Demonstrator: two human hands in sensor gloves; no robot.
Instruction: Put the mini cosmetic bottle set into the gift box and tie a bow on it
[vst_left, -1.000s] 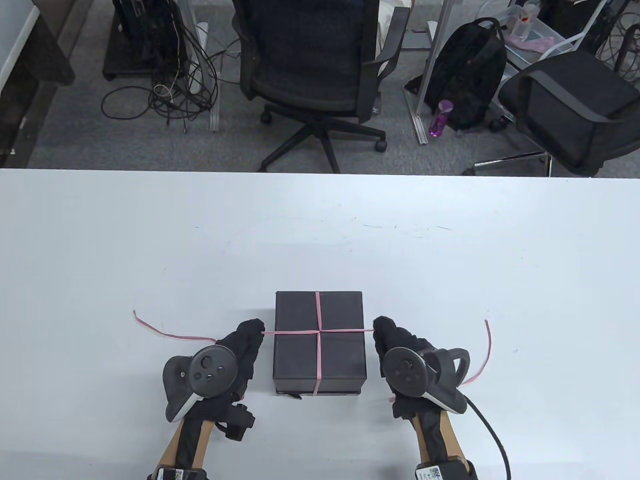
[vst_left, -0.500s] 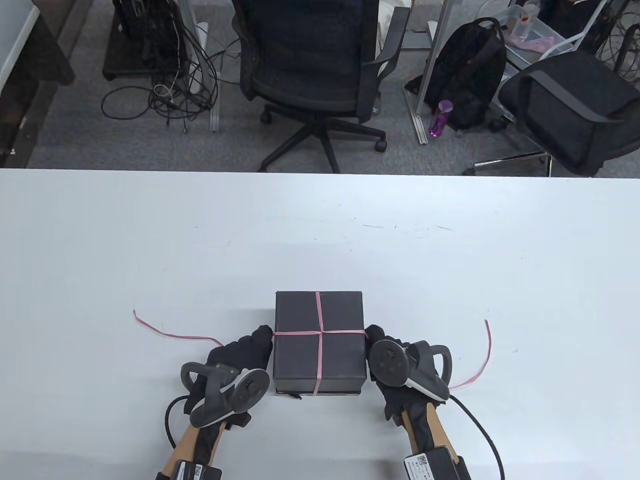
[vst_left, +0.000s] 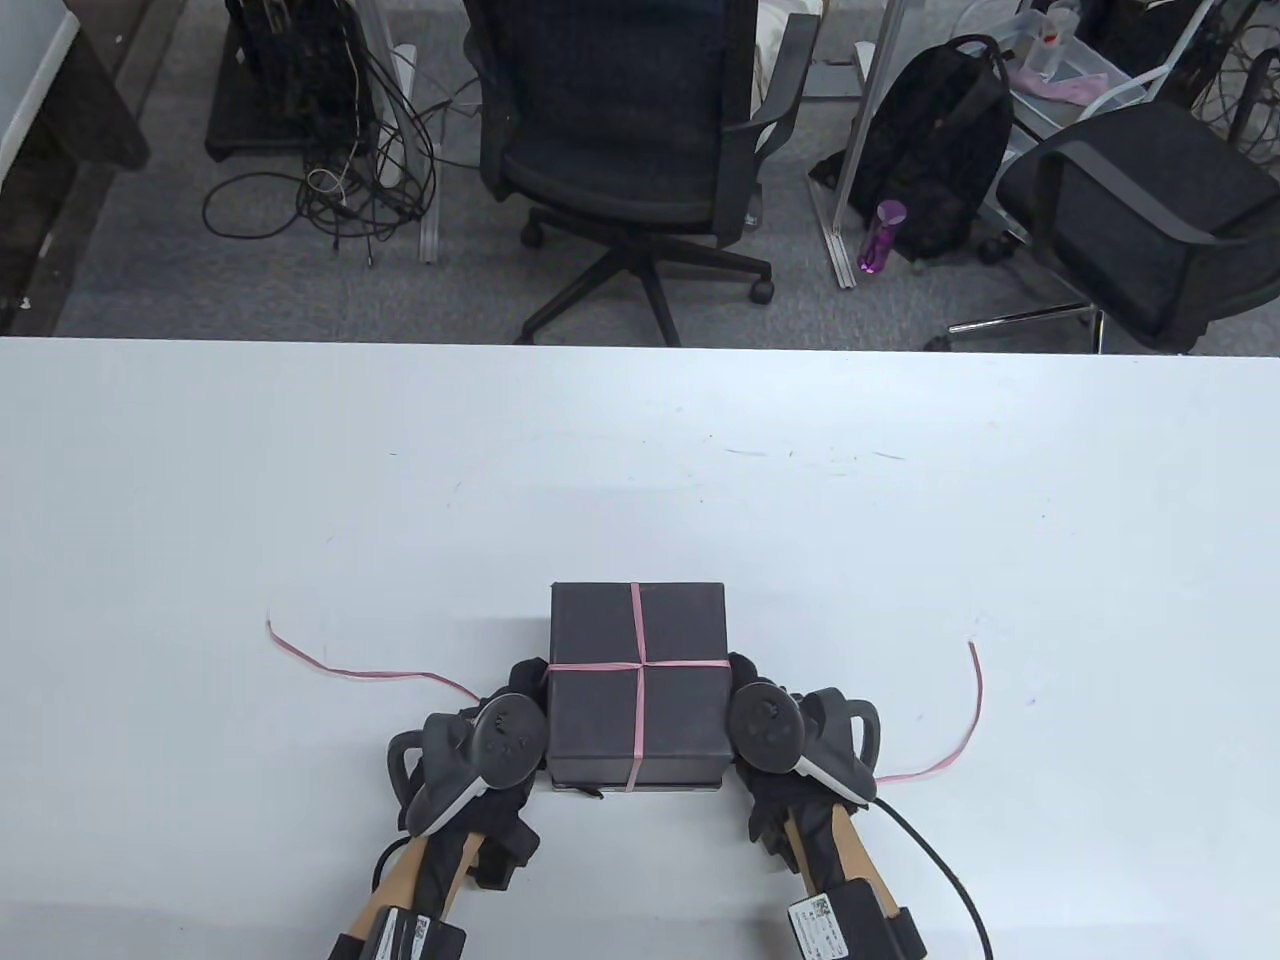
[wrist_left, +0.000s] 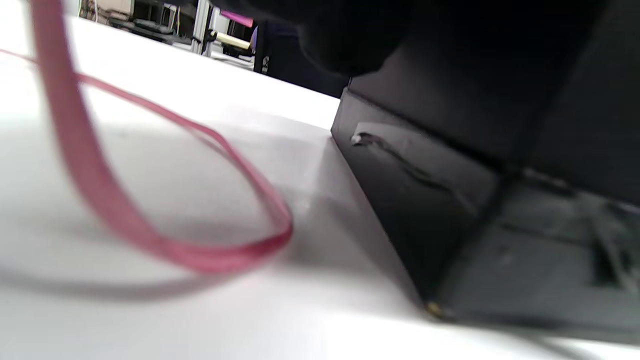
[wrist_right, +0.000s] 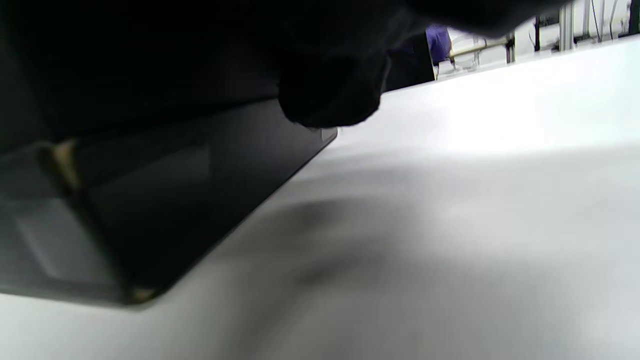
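Observation:
A black gift box (vst_left: 590, 715) stands closed near the table's front edge, with a thin pink ribbon (vst_left: 640, 663) crossed on its lid. My left hand (vst_left: 525, 678) lies against the box's left side, my right hand (vst_left: 745, 668) against its right side. Each hand holds a ribbon strand that runs tight over the lid's edge and down into the glove. In the left wrist view a dark finger (wrist_left: 340, 45) rests on the box (wrist_left: 425, 200), and a slack ribbon loop (wrist_left: 100, 185) lies on the table. In the right wrist view a finger (wrist_right: 330, 100) touches the box (wrist_right: 165, 190). The bottles are hidden.
The ribbon's loose tails trail across the white table (vst_left: 640, 480), one to the left (vst_left: 340, 668) and one to the right (vst_left: 965, 720). Office chairs (vst_left: 620, 130) and a backpack (vst_left: 935, 150) stand on the floor beyond the far edge.
Both hands have moved inward and down from the ribbon stretched out level beside the box until they lie against its sides. The ribbon now bends over the lid's edges. The box has not moved.

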